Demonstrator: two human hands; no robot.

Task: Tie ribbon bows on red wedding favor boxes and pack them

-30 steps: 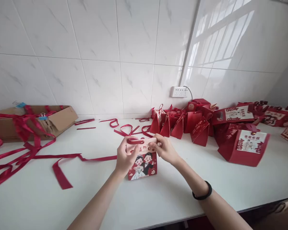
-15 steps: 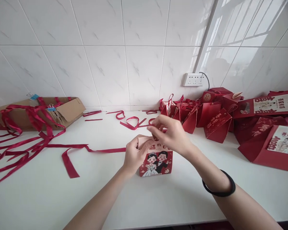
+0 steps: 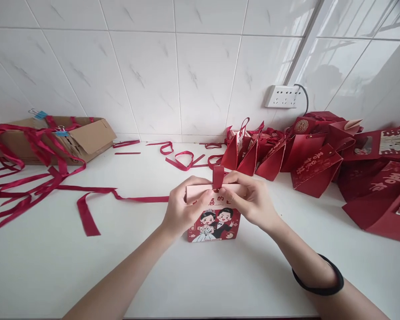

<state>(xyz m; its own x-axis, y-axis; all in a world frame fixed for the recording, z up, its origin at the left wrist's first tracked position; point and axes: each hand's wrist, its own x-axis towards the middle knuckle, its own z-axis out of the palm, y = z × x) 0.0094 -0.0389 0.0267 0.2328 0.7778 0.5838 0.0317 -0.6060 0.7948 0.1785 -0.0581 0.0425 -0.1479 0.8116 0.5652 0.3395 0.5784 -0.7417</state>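
A small red wedding gift box (image 3: 213,226) with a cartoon bride and groom stands upright on the white table in front of me. My left hand (image 3: 186,202) grips the left side of its pale top edge, thumb in front and fingers behind. Opposite it, my right hand (image 3: 248,195) pinches the right side of that edge the same way, its thumb near the middle. Between the two hands a short red ribbon loop (image 3: 218,177) rises from the top of the box. The fingertips behind the edge are hidden.
A cardboard box (image 3: 98,138) draped with red ribbons (image 3: 58,178) sits at the left. Cut ribbon pieces (image 3: 183,161) lie near the tiled wall. Several folded red gift boxes (image 3: 315,171) crowd the right, below a white power strip (image 3: 285,97).
My right hand has come down from above the box onto its top edge. The ribbon loop now shows upright between my hands. The view has tilted down slightly.
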